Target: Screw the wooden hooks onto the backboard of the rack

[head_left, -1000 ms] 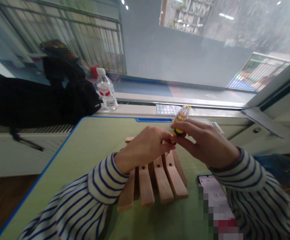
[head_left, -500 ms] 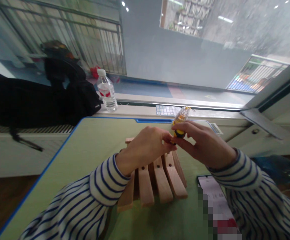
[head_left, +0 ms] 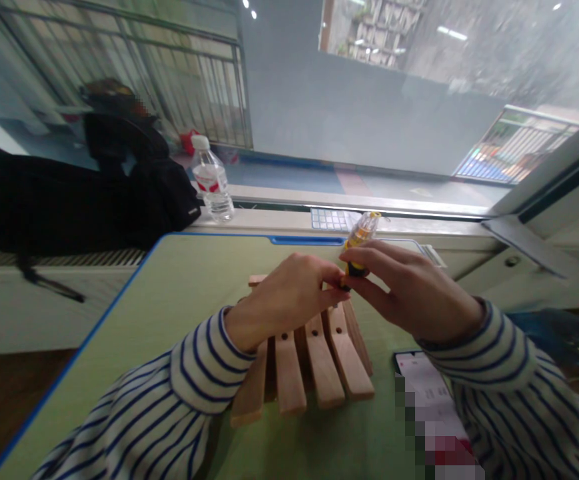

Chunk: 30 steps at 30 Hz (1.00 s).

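A screwdriver [head_left: 363,230] with a clear and yellow handle stands tilted over a wooden piece [head_left: 289,380] with several flat slats. My right hand [head_left: 412,287] is closed round the lower part of the handle, thumb and fingers pinching it. Against its lower end, my left hand [head_left: 289,293] pinches with thumb and index finger, where a small dark part shows between the fingertips. The screwdriver's tip is hidden. My left wrist lies across the slats, which have dark round holes and point toward me. The back of the wooden piece is mostly covered by my left hand.
The wooden piece rests on a pale green table [head_left: 189,267] with a blue edge. A phone [head_left: 429,380] lies by my right forearm. On the sill are a water bottle [head_left: 212,183] and a black bag [head_left: 164,187]. Behind the table is a large window [head_left: 369,120].
My hands stay close together at the screwdriver, with only a very slight shift. The wooden piece keeps its place.
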Tool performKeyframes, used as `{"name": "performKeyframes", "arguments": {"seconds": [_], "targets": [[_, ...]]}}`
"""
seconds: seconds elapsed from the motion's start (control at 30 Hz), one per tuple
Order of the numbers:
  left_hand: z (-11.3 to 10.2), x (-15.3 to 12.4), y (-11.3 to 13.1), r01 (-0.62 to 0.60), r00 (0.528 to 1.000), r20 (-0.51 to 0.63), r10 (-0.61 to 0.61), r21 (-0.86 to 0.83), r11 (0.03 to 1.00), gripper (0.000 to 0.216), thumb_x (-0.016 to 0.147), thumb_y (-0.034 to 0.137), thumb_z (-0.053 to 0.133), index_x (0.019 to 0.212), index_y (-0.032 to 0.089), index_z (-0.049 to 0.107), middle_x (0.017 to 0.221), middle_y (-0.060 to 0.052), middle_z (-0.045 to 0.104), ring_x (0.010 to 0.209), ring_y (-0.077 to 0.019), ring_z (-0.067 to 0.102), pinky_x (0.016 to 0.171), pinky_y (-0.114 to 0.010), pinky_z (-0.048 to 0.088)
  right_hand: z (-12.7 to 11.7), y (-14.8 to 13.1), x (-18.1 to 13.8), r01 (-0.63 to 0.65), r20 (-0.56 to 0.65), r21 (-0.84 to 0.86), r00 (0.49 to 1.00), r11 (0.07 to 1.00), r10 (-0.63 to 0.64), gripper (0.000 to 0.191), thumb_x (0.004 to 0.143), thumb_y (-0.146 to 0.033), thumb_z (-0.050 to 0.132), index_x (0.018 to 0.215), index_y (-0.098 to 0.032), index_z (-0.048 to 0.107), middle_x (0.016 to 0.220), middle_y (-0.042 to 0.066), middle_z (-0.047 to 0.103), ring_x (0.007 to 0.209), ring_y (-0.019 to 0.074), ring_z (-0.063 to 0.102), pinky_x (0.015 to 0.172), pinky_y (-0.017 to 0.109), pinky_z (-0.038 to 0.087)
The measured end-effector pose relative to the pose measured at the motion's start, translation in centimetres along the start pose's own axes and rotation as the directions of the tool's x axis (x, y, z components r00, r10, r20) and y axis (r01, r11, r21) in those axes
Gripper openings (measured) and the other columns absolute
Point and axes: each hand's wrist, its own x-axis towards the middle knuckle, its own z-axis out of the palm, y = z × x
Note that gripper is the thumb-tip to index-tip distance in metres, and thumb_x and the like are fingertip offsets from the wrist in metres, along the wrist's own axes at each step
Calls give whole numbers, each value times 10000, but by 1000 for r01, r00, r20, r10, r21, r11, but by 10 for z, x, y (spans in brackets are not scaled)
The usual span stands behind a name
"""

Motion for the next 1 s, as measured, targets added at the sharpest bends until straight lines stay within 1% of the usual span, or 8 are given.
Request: {"name": "performKeyframes", "arguments": {"seconds": [0.13,0.27,0.4,0.57,0.7,0.8,0.9,1.0], "targets": [[-2,0,3,-16,1000,10,16,-8,1000,149,784,223,550,823,196,690,627,34,617,542,-76,505,540,-193,324,3,-1,-1,-9,-13,3,1000,1000,9,243,872,-299,474,1057,-151,526,894,40,588,755,120,547,664,260,447],[-3,-1,3,-32,999,11,32,-2,999,167,777,223,542,840,206,696,623,33,620,535,-77,499,537,-196,322,4,-1,0,-20,-7,20,1000,1000,20,246,872,-309,473,1055,-152,525,887,46,590,748,124,549,659,265,450],[-4,-1,2,19,999,-30,-18,21,1000,173,764,285,563,830,212,704,613,29,620,545,-89,509,535,-209,323,3,-1,0,-35,3,7,999,999,34,244,869,-310,479,1058,-163,524,898,47,596,758,131,561,671,274,457],[-3,-1,4,68,997,-18,-68,-15,998,181,758,326,583,840,221,706,677,18,657,614,-110,555,559,-215,343,-1,0,-2,-71,18,7,997,997,70,281,863,-333,485,1087,-165,517,907,38,597,720,119,573,659,276,469],[-2,-1,5,62,998,-18,-62,4,998,190,782,322,557,818,209,704,646,14,648,575,-101,533,552,-213,330,-4,0,-2,-63,43,3,997,998,62,338,854,-303,493,1162,-164,489,1004,54,605,831,143,584,723,294,479],[-2,-1,4,64,998,-15,-64,9,998,186,780,311,557,810,198,702,640,9,637,572,-99,523,547,-211,325,-5,-1,-1,-35,33,13,999,999,34,352,850,-239,490,1193,-162,471,1081,70,596,905,152,577,764,297,476],[-3,-1,3,55,998,2,-55,0,998,182,772,297,561,807,186,702,638,3,629,577,-100,515,541,-210,318,-4,-2,-2,-27,14,27,1000,999,26,303,855,-188,467,1155,-168,496,1066,71,607,892,151,581,756,299,479],[-3,-1,2,37,999,14,-36,-27,999,186,778,276,543,813,182,700,633,6,617,591,-98,513,539,-208,313,-2,-2,-2,-37,-3,22,999,999,38,274,859,-213,474,1126,-162,510,1021,69,615,845,149,586,721,295,484]]}}
